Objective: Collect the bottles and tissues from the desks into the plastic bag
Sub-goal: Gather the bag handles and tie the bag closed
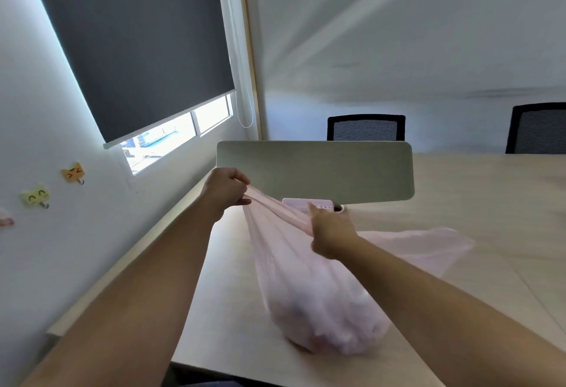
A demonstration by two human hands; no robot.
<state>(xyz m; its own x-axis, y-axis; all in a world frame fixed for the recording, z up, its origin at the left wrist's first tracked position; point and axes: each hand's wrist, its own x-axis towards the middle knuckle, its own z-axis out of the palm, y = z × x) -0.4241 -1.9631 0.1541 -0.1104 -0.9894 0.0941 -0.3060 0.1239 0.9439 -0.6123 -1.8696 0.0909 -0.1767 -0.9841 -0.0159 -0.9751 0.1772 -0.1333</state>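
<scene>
The big pale wooden desk fills the lower part of the view. The thin pink see-through plastic bag sits on it, close to the person. The bottom of the bag is fat and round and rests on the desk, so the desk takes the weight and the hands only have to hold the top. Pale lumps show through the plastic. They may be tissues, but it is too blurry to tell, and I cannot make out any bottles.

Behind the bag stands a flat grey-green desk screen with round corners. Two black mesh chairs are on the far side of it. A small white box lies at the foot of the screen.

Both arms reach out long and nearly straight. The left hand is higher and farther away. Its fingers and thumb are curled in and pinch one end of the bag top. The right hand is lower and nearer. Its fingers are wrapped round the other bunched-up part of the top. The plastic between the two hands is pulled tight like a string.

I think the hands pull apart like this to open or sort out the bag's mouth. I see no bottles or tissues lying on this part of the desk.
</scene>
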